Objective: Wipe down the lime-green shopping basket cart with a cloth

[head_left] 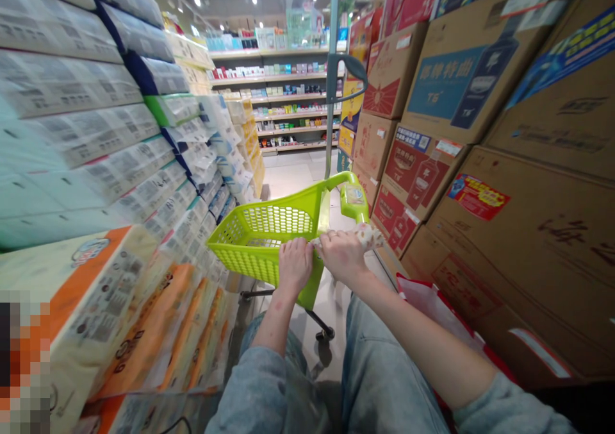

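A lime-green shopping cart with a perforated basket is in front of my body, turned so that its basket points left. Both of my hands are on its handle. My left hand is closed over the left part of the handle, beside the basket wall. Close by on the right, my right hand wraps round the handle, with a ring on one finger. A pale patterned cover shows on the handle past my right hand. The cart's dark wheels rest on the floor.
Stacked tissue packs line the left side, with orange packs nearer. Tall stacks of cardboard boxes stand on the right, a red-edged bag below. A metal pole rises ahead, before product shelves.
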`<state>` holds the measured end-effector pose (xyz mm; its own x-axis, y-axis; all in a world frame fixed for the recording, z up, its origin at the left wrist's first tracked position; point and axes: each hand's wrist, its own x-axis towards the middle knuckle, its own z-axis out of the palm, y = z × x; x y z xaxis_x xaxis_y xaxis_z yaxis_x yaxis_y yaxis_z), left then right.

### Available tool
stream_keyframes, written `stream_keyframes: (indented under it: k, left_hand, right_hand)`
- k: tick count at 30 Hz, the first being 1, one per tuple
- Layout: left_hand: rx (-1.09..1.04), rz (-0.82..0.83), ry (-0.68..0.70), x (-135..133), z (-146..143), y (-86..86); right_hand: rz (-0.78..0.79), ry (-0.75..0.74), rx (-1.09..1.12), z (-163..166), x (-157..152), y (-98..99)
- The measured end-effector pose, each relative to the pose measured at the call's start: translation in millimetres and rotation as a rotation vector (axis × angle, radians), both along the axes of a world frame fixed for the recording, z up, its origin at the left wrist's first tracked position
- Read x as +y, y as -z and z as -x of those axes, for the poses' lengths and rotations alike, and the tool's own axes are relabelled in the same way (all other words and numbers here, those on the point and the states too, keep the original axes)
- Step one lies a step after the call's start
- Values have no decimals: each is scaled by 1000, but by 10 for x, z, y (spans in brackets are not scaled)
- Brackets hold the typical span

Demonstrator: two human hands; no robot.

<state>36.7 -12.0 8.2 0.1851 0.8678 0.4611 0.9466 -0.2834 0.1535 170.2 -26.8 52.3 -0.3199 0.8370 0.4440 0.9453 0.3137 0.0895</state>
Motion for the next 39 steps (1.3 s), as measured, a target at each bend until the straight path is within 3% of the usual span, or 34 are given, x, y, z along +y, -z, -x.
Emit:
stream_keyframes:
  k: [5,11,17,22,29,32,39]
  left_hand:
    - [6,0,33,-4,12,19]
    - [-140,23,218,79,137,89]
    - [-165,63,223,187,162,107]
    - [-174,69,213,191,108,109]
    - [-174,28,168,115,80,119]
    - [-179,8,161,72,95,123]
    - [-160,6,148,49,98,109]
  right_hand:
    - [-42,-14,-5,78,-6,112]
    - [147,65,4,37,81,-80]
    - [149,77,-55,-286,142,-228]
    - [0,29,-20,-511,162,-170]
    - [-267,96,56,-379,-8,35]
    - [-193,113,52,-297,-37,17]
    - [182,189,5,-163,134,-180]
